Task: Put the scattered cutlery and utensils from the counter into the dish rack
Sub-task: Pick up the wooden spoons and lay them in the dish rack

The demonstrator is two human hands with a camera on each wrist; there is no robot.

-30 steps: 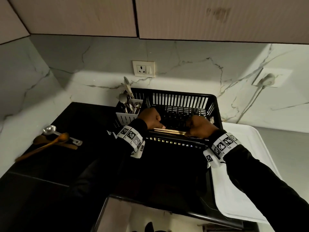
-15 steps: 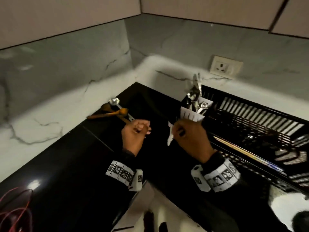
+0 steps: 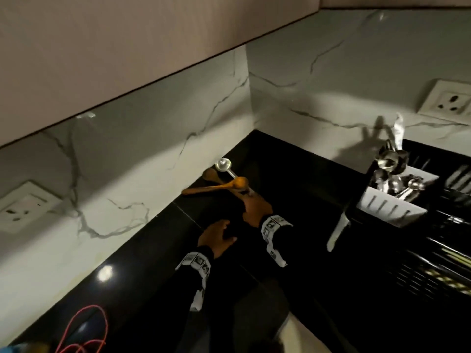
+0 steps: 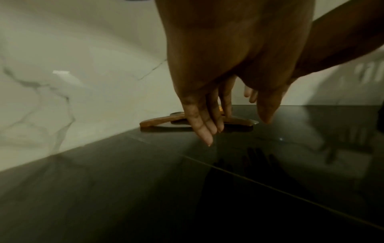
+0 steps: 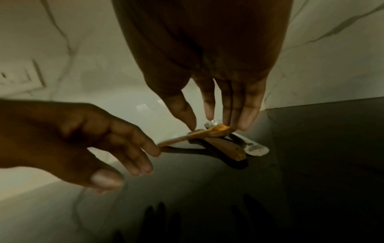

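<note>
Two wooden spoons (image 3: pixel 216 186) and a metal spoon (image 3: pixel 224 165) lie crossed in the corner of the black counter (image 3: pixel 293 174). My right hand (image 3: pixel 251 202) hovers just over the pile, and in the right wrist view the right hand (image 5: pixel 214 126) has its thumb and straight fingers spread above the upper wooden spoon (image 5: pixel 197 134), gripping nothing. Under it lie the second wooden spoon (image 5: pixel 224 146) and the metal spoon's handle (image 5: pixel 256 148). My left hand (image 3: pixel 224 233) floats empty over the counter, fingers (image 4: pixel 204 131) straight. The black dish rack (image 3: pixel 433 250) stands on the right.
The rack's white cutlery holder (image 3: pixel 392 205) holds several metal spoons. Marble walls close the corner right behind the pile. Wall sockets (image 3: pixel 23 207) (image 3: pixel 446 100) sit on both walls. A red cable (image 3: pixel 84 327) lies at the counter's near left.
Both hands let go of the pale sticks in the rack and moved left across the counter. The view swung left with them, and the right hand has now reached the spoon pile.
</note>
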